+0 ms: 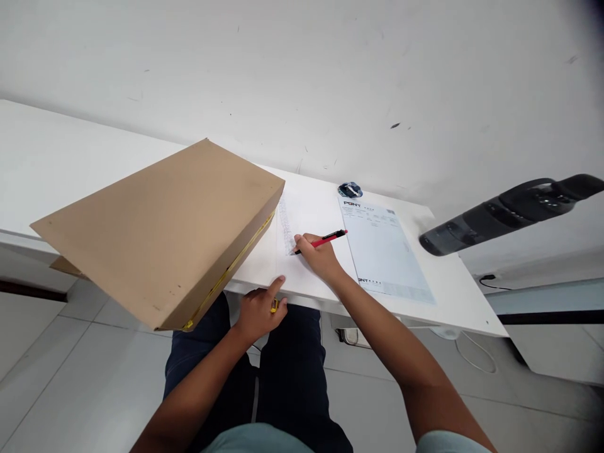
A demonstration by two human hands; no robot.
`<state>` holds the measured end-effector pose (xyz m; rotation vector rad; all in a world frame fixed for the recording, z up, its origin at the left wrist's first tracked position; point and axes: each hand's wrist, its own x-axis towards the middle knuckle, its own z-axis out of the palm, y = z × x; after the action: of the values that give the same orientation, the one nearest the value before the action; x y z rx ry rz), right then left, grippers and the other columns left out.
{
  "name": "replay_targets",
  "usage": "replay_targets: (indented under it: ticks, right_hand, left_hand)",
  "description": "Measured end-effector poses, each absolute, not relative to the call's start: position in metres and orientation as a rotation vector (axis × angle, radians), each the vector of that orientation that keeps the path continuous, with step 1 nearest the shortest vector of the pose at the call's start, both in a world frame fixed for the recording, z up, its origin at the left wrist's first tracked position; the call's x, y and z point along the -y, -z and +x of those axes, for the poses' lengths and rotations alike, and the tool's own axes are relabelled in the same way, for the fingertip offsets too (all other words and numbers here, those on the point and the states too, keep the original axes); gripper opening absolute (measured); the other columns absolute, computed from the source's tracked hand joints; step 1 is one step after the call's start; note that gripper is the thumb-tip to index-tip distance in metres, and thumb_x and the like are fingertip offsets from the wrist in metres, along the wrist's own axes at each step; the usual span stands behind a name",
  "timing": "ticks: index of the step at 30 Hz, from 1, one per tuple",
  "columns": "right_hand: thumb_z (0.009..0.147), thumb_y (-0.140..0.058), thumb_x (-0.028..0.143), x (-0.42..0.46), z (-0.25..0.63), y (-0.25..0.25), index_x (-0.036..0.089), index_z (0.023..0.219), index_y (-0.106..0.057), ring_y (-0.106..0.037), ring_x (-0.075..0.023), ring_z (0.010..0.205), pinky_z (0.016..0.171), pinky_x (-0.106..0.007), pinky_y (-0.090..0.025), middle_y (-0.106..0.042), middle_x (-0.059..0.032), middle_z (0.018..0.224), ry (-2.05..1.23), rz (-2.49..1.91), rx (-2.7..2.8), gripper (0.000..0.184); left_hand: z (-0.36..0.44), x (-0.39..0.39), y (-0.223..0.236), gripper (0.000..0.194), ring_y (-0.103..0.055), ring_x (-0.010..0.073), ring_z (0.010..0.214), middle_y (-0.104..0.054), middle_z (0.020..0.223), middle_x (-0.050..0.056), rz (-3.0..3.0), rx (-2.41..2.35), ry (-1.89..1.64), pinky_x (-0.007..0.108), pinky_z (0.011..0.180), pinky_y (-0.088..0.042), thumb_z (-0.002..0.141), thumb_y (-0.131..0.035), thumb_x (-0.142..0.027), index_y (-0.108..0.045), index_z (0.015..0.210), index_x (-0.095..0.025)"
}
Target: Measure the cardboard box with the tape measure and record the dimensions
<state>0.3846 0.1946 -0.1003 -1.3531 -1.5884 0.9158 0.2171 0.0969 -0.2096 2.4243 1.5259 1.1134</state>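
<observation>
Head view: right hand (319, 257), grip pinching red pen (329, 239), tip at white paper (314, 211) on the tabletop (255, 270); left hand (259, 311) loosely spread at its edge. Narrow column of writing (285, 223) done; remaining paper blank, apparently unfinished.

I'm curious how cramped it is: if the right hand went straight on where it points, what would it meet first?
The right hand would probably meet the cardboard box first, though one view leaves depth unclear.

The bare right hand (318, 253) is closed in a pinch, its forearm (384, 333) slanted inward; the bare left hand (259, 311) is held lower, index finger (276, 286) extended.
</observation>
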Motion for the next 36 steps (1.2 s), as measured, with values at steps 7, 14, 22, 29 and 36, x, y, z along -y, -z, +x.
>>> replay_targets:
  ticks: [7, 14, 22, 29, 36]
  right_hand:
    - [0.086, -0.055, 0.047, -0.1944, 0.3843, 0.1005, 0.021, 0.059, -0.064, -0.057, -0.0179, 0.064, 0.068, -0.032, -0.045, -0.059, 0.0, 0.058, -0.861, -1.381, 1.548, 0.039]
    - [0.086, -0.055, 0.048, -0.1967, 0.3864, 0.1033, 0.021, 0.06, -0.065, -0.057, -0.0178, 0.066, 0.067, -0.03, -0.045, -0.06, -0.0003, 0.059, -0.885, -1.379, 1.572, 0.039]
    - [0.086, -0.054, 0.048, -0.1946, 0.3845, 0.1007, 0.021, 0.056, -0.059, -0.054, -0.0164, 0.063, 0.065, -0.029, -0.043, -0.057, 0.0008, 0.057, -0.831, -1.393, 1.524, 0.041]
    - [0.086, -0.055, 0.047, -0.1974, 0.3863, 0.1009, 0.021, 0.055, -0.059, -0.05, -0.0152, 0.059, 0.062, -0.029, -0.039, -0.053, 0.0023, 0.054, -0.862, -1.402, 1.51, 0.041]
    - [0.085, -0.054, 0.049, -0.1955, 0.3834, 0.0992, 0.021, 0.056, -0.059, -0.049, -0.0155, 0.059, 0.062, -0.029, -0.039, -0.052, 0.0022, 0.054, -0.828, -1.417, 1.514, 0.041]
  left_hand:
    - [0.217, -0.0976, 0.2101, 0.047, -0.072, 0.0215, 0.068, -0.075, 0.078, 0.004, 2.397, -1.539, -1.079, 0.031, 0.065, -0.056, 0.092, -0.054, -0.031, -0.055, 0.137, -0.019]
    - [0.2175, -0.0983, 0.2108, 0.047, -0.071, 0.0202, 0.065, -0.074, 0.073, 0.003, 2.422, -1.52, -1.119, 0.03, 0.063, -0.056, 0.091, -0.055, -0.031, -0.055, 0.136, -0.018]
    - [0.2175, -0.0988, 0.2104, 0.047, -0.071, 0.0201, 0.063, -0.077, 0.08, 0.004, 2.451, -1.522, -1.164, 0.03, 0.06, -0.056, 0.089, -0.054, -0.028, -0.053, 0.135, -0.018]
    - [0.2175, -0.0984, 0.2079, 0.047, -0.072, 0.0205, 0.062, -0.077, 0.079, 0.003, 2.458, -1.522, -1.165, 0.031, 0.059, -0.055, 0.088, -0.054, -0.026, -0.053, 0.135, -0.018]
    - [0.2184, -0.0965, 0.2072, 0.05, -0.072, 0.0208, 0.062, -0.076, 0.078, 0.003, 2.446, -1.534, -1.155, 0.031, 0.059, -0.055, 0.088, -0.053, -0.025, -0.05, 0.137, -0.017]
